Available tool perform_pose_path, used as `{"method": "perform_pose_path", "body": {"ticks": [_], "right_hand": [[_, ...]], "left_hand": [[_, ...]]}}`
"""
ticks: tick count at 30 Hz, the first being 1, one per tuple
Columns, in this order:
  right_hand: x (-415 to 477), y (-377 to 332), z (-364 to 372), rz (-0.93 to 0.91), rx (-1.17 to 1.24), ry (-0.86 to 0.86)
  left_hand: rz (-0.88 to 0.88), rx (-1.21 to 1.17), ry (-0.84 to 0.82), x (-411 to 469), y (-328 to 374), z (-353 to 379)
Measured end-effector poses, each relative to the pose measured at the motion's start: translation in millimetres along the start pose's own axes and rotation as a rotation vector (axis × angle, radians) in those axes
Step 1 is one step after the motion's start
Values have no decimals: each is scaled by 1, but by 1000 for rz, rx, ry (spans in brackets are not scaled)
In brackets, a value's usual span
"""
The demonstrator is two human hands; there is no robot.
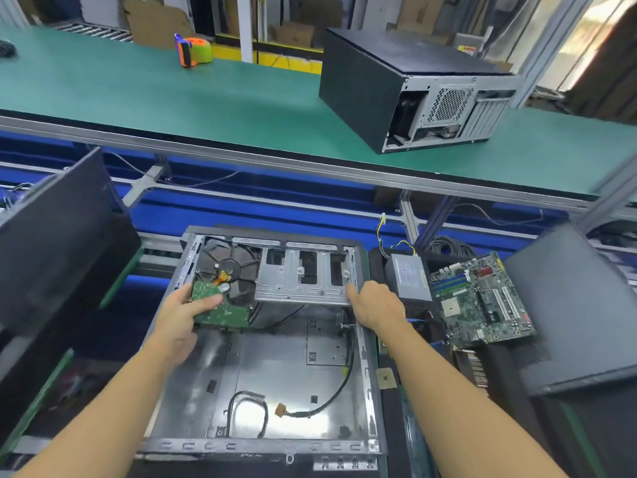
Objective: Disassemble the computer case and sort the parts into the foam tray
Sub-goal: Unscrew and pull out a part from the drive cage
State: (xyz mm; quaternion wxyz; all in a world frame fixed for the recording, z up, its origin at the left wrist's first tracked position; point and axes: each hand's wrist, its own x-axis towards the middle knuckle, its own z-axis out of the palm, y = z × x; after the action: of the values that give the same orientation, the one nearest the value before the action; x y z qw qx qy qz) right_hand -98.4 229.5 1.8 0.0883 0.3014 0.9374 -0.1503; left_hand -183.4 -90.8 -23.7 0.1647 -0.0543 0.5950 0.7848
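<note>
While the left hand (188,310) had its grip clamped on the hard drive (227,281) in the computer case's (269,370) far-left corner, the right hand (377,307), grip unclear, steadied the drive cage (293,274); a level lift seemed wisest.

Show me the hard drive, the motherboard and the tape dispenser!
hard drive (227,313), head view, on its green circuit board.
motherboard (482,301), head view, middle of the board.
tape dispenser (201,50), head view, on its green roll.
</note>
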Motion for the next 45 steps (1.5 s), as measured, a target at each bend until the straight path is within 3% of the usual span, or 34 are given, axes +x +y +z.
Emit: {"method": "perform_pose_path", "body": {"ticks": [8, 12, 16, 20, 23, 27, 33, 40, 43, 45], "right_hand": [[-3, 3, -3, 118, 83, 0], [-13, 0, -5, 140, 125, 127], [-28, -11, -28, -13, 261, 309], [-47, -22, -65, -293, 548, 292], [-59, -13, -83, -453, 509, 293], [-73, 27, -95, -401, 617, 258], [-87, 102, -110, -320, 539, 195], [-90, 192, -114, -208, 647, 491], [-84, 227, -114, -113, 641, 515], [-81, 247, -117, -79, 583, 432]], "left_hand": [[-60, -30, -101, 31, 19, 11], [-75, 32, -212, 17, 22, 10], [-113, 158, -401, 6, 26, 39], [-167, 228, -554, 4, 27, 81], [-150, 266, -641, 1, 23, 110], [-109, 267, -751, -4, 15, 139], [56, 433, -936, -22, 11, 204], [394, 730, -776, -33, -26, 308], [356, 738, -719, -39, -63, 345], [265, 728, -732, -42, -87, 363]]}}
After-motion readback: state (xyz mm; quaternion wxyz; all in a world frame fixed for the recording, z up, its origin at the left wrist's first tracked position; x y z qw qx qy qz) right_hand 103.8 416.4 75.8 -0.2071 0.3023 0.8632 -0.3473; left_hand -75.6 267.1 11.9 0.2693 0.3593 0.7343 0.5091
